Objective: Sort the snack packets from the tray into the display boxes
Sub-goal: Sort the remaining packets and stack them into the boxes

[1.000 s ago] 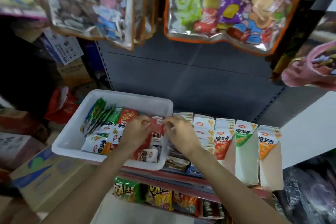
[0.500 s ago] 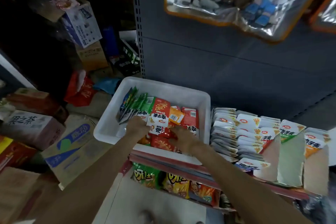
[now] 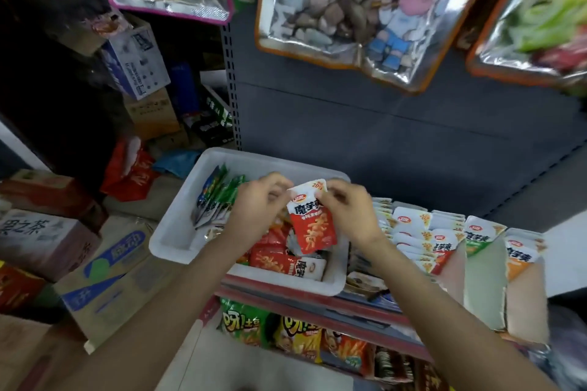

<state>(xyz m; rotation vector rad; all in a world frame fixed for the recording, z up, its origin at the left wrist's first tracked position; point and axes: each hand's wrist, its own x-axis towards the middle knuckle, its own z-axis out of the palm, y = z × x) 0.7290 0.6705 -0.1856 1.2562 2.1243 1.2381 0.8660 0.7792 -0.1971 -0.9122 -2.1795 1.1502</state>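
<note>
The white tray (image 3: pixel 178 241) sits on the shelf (image 3: pixel 317 305) and holds a standing row of green packets (image 3: pixel 219 200) at its left and red packets (image 3: pixel 279 259) lying flat toward its front. Right of the tray, display boxes (image 3: pixel 482 276) stand in a row, packed with upright white-topped packets (image 3: pixel 413 225) in red, green and orange. Over the tray's middle, both hands hold one red packet (image 3: pixel 313 222) upright: white top, red lower half with orange strips printed on it. The left hand (image 3: pixel 257 213) pinches its top left edge; the right hand (image 3: pixel 349 216) pinches its top right corner. Both grips are closed on that packet.
</note>
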